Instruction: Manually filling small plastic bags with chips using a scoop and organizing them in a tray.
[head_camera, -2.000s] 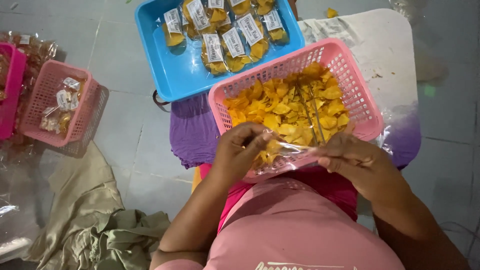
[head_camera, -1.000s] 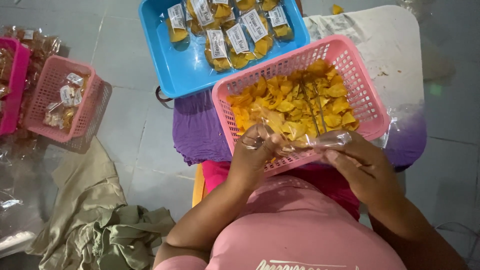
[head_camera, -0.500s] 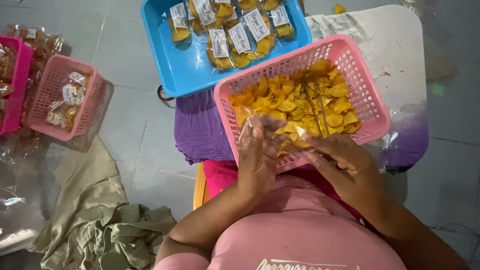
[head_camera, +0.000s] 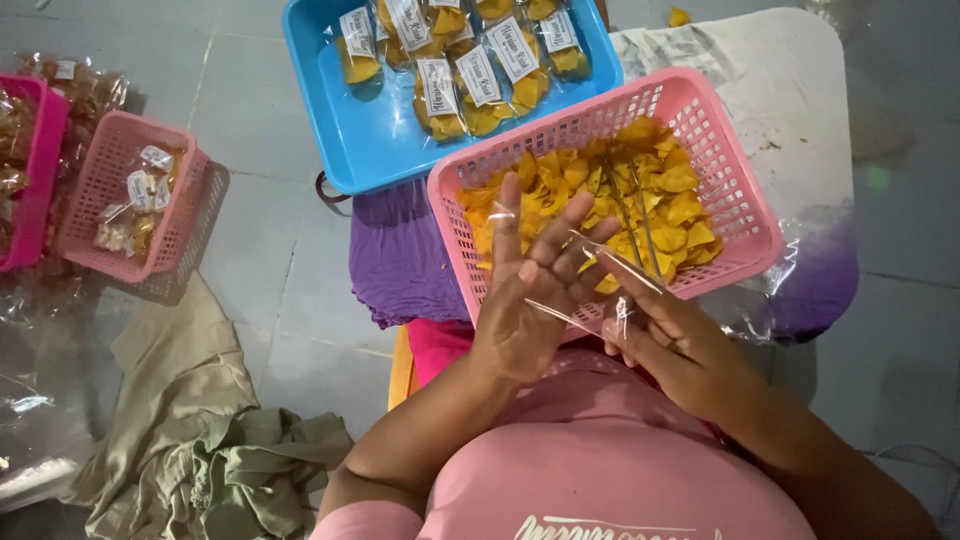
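A pink mesh basket (head_camera: 740, 215) of yellow chips (head_camera: 660, 195) rests on my lap. Just in front of its near rim, both hands work a thin clear plastic bag (head_camera: 600, 265). My left hand (head_camera: 525, 300) is raised with its fingers stretched out and apart, the bag's film against its palm. My right hand (head_camera: 665, 340) pinches the bag's other side, pulling it taut. The bag looks empty.
A blue tray (head_camera: 330, 110) with several sealed chip packets lies beyond the basket. At the left stand a smaller pink basket (head_camera: 105, 185) with a few packets and a magenta bin (head_camera: 35, 190). Olive cloth (head_camera: 200, 440) lies crumpled on the grey tiled floor.
My left hand has lifted from the basket's near rim and spread its fingers upright. The right hand has drawn the bag's film back toward my body.
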